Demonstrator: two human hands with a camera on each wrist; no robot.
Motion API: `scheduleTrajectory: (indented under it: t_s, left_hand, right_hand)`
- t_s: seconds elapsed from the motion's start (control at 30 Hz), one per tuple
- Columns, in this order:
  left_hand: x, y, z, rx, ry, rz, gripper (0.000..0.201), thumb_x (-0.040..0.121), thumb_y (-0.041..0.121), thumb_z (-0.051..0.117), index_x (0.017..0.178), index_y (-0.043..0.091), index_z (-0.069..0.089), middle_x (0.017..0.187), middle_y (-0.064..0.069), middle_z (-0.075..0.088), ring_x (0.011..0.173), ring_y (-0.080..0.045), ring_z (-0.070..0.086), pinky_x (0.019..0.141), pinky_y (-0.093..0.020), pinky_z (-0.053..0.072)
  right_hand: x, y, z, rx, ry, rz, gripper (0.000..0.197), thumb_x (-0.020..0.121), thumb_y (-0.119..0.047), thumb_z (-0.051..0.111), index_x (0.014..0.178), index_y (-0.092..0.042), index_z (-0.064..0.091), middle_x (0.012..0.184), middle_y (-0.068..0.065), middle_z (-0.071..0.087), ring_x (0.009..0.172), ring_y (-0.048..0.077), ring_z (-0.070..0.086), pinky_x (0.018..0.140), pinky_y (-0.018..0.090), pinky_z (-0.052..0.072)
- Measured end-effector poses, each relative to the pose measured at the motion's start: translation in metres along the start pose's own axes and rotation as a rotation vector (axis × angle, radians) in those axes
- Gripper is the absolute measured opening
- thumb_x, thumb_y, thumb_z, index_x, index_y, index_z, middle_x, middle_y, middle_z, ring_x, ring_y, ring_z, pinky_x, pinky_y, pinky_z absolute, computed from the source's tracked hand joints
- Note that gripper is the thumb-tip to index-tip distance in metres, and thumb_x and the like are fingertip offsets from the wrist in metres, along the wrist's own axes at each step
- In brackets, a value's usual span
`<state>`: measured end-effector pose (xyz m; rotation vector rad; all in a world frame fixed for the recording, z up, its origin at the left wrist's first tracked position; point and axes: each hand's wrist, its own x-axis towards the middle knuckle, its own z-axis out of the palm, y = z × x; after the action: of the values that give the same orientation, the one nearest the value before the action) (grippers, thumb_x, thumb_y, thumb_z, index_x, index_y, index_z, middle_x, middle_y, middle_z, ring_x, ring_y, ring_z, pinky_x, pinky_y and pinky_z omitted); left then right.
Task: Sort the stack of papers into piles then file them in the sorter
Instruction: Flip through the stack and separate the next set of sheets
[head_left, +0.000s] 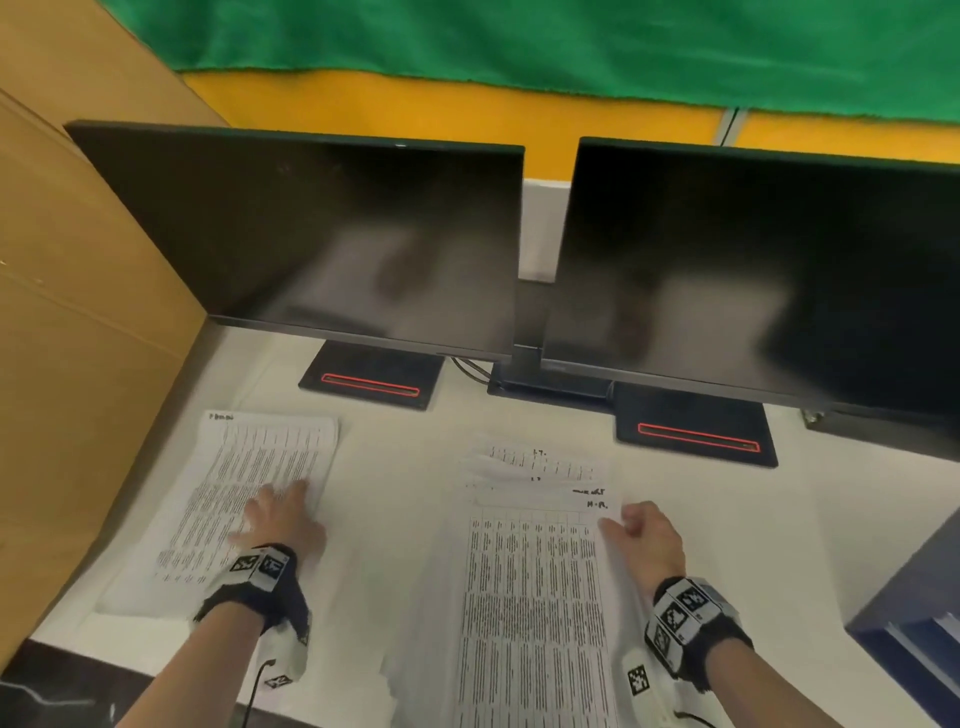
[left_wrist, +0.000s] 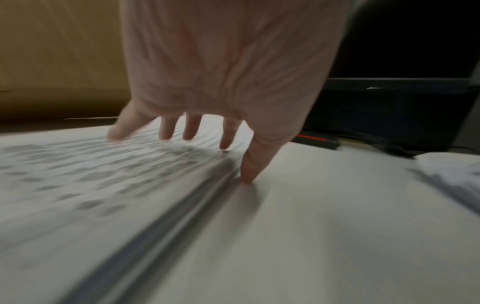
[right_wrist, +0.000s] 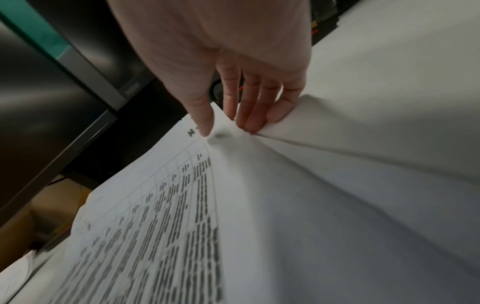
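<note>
the bench (head_left: 405, 467) is a white, flat surface, bounded on its left by a tan panel. two dark monitors stand at its rear, side by side, each on a black base with a red-outlined slot: the left base (head_left: 371, 382) and the right base (head_left: 696, 434). a black cable (head_left: 470, 370) lies between the bases. a left pile of printed sheets (head_left: 249, 483) lies flat near the left edge. a centre stack of printed sheets (head_left: 535, 597) lies at the front, its upper sheets fanned out of line. a dark sorter (head_left: 904, 618) stands at the right front corner.
</note>
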<state>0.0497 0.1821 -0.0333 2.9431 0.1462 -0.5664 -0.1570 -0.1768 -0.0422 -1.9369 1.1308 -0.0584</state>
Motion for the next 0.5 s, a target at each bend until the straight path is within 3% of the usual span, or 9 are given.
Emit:
scheduleTrajectory:
  t_s: [0.07, 0.13, 0.23, 0.3, 0.37, 0.5]
  left_hand:
    - [-0.005, 0.025, -0.001, 0.015, 0.120, 0.173, 0.059, 0.085, 0.029, 0.057, 0.139, 0.022, 0.034, 0.144, -0.015, 0.031, 0.131, -0.035, 0.033, 0.105, -0.056, 0.033]
    - [-0.019, 0.060, 0.005, -0.116, 0.206, 0.450, 0.042, 0.087, 0.026, 0.056, 0.128, 0.017, 0.050, 0.129, -0.013, 0.046, 0.117, -0.033, 0.047, 0.096, -0.046, 0.042]
    - [-0.044, 0.110, 0.024, -0.216, 0.101, 0.777, 0.026, 0.090, 0.020, 0.050, 0.115, 0.018, 0.058, 0.115, -0.007, 0.049, 0.103, -0.024, 0.053, 0.091, -0.040, 0.045]
    - [-0.050, 0.131, 0.033, -0.192, 0.007, 0.837, 0.025, 0.093, 0.017, 0.044, 0.114, 0.017, 0.058, 0.112, -0.006, 0.050, 0.101, -0.024, 0.054, 0.090, -0.038, 0.046]
    - [-0.049, 0.143, 0.036, -0.174, -0.041, 0.806, 0.025, 0.095, 0.015, 0.040, 0.112, 0.015, 0.058, 0.110, -0.007, 0.051, 0.101, -0.026, 0.054, 0.090, -0.039, 0.046]
    - [-0.037, 0.147, 0.034, -0.199, -0.035, 0.757, 0.027, 0.097, 0.017, 0.035, 0.113, 0.013, 0.057, 0.111, -0.010, 0.052, 0.104, -0.027, 0.051, 0.091, -0.040, 0.044]
  right_hand:
    - [0.004, -0.002, 0.002, 0.040, 0.035, 0.002, 0.027, 0.078, -0.034, 0.068, 0.099, -0.023, 0.054, 0.096, 0.001, 0.060, 0.089, 0.019, 0.058, 0.080, 0.028, 0.042]
    - [0.007, -0.005, 0.002, 0.057, 0.034, 0.003, 0.024, 0.078, -0.032, 0.069, 0.094, -0.021, 0.055, 0.092, 0.001, 0.061, 0.085, 0.019, 0.058, 0.077, 0.028, 0.042]
    - [0.010, -0.007, 0.001, 0.067, 0.042, -0.062, 0.015, 0.078, -0.026, 0.070, 0.075, -0.019, 0.058, 0.082, 0.002, 0.064, 0.079, 0.022, 0.060, 0.074, 0.031, 0.047]
    - [0.009, -0.008, -0.004, 0.035, 0.044, -0.146, 0.018, 0.080, -0.021, 0.068, 0.067, -0.021, 0.054, 0.074, 0.000, 0.062, 0.072, 0.020, 0.058, 0.066, 0.029, 0.045]
    - [0.005, -0.009, -0.010, -0.012, 0.036, -0.243, 0.019, 0.083, -0.016, 0.063, 0.068, -0.020, 0.052, 0.068, -0.001, 0.060, 0.064, 0.016, 0.053, 0.058, 0.024, 0.040]
    - [-0.010, -0.007, -0.025, 0.075, -0.040, -0.351, 0.017, 0.085, -0.007, 0.061, 0.077, -0.020, 0.053, 0.070, -0.002, 0.062, 0.066, 0.012, 0.056, 0.062, 0.017, 0.042]
